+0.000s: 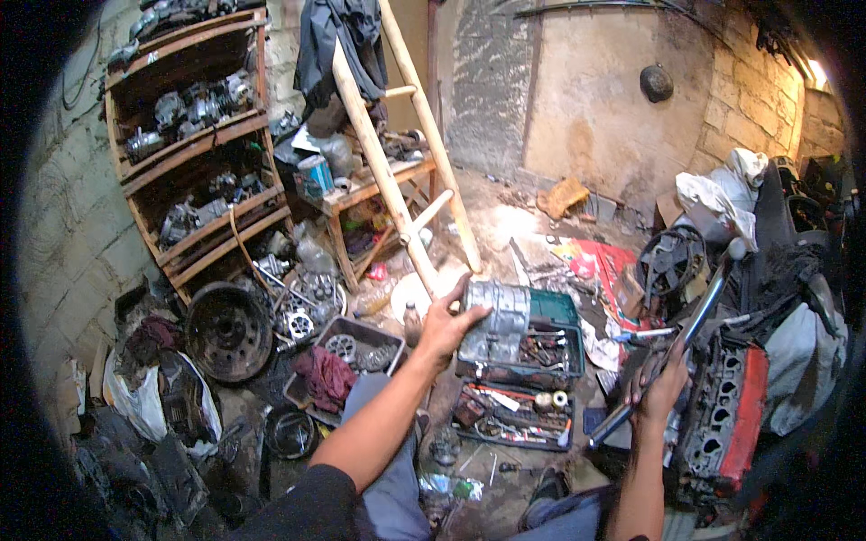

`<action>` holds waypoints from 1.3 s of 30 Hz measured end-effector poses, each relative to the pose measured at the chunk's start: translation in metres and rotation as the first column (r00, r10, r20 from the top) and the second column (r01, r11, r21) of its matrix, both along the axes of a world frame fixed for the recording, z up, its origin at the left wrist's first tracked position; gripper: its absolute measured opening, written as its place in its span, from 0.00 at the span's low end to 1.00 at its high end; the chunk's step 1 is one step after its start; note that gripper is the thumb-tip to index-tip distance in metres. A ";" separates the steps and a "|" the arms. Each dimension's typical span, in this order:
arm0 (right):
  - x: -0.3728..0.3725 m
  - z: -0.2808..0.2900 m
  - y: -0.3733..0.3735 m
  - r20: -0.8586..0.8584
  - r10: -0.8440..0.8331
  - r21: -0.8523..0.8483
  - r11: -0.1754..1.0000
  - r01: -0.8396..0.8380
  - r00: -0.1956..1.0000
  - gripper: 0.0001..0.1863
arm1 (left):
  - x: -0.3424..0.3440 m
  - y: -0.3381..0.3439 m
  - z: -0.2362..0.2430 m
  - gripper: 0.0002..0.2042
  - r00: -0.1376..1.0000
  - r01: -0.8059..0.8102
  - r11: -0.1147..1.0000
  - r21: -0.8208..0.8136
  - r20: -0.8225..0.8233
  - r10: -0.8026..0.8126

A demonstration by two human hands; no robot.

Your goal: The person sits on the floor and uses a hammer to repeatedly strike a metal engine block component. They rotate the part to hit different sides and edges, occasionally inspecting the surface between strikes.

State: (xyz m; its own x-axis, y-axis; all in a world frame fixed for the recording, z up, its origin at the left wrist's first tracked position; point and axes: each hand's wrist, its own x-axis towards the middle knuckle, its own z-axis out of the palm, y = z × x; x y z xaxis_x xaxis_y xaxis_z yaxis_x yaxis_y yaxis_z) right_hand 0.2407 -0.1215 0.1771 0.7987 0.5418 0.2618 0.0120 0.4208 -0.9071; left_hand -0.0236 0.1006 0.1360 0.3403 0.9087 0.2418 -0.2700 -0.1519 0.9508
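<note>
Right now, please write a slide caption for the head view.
Left hand grasps a metal housing; right hand grips a long metal bar.

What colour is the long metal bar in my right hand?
Your metal bar is shiny silver; the head view shows it best.

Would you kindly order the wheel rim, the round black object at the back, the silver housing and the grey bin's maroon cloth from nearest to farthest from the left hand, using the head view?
1. Silver housing: held in the left hand.
2. Maroon cloth: lower left.
3. Wheel rim: farther left.
4. Round black object: far back, upper right.
</note>
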 end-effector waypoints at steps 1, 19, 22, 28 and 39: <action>0.003 -0.011 0.003 -0.030 -0.051 -0.056 0.997 0.049 0.998 0.30 | 0.004 0.003 -0.004 0.40 1.000 -0.021 0.999 0.030 -0.012 0.021; -0.029 -0.048 0.046 0.088 -0.013 -0.114 0.993 0.023 0.996 0.20 | 0.038 0.017 -0.004 0.38 0.995 -0.062 0.997 -0.050 0.069 0.066; -0.036 -0.046 0.047 0.188 -0.113 -0.132 0.981 0.139 0.976 0.21 | 0.043 0.018 -0.003 0.38 0.994 -0.033 0.999 -0.032 0.106 0.036; -0.042 -0.051 0.068 0.226 -0.021 -0.125 0.991 0.050 0.974 0.22 | 0.031 0.010 0.018 0.38 0.989 -0.011 0.998 -0.055 0.144 0.019; -0.046 -0.070 0.089 0.314 -0.119 -0.138 0.976 0.170 0.942 0.22 | 0.003 0.037 -0.013 0.39 0.977 -0.174 0.983 0.065 -0.110 0.181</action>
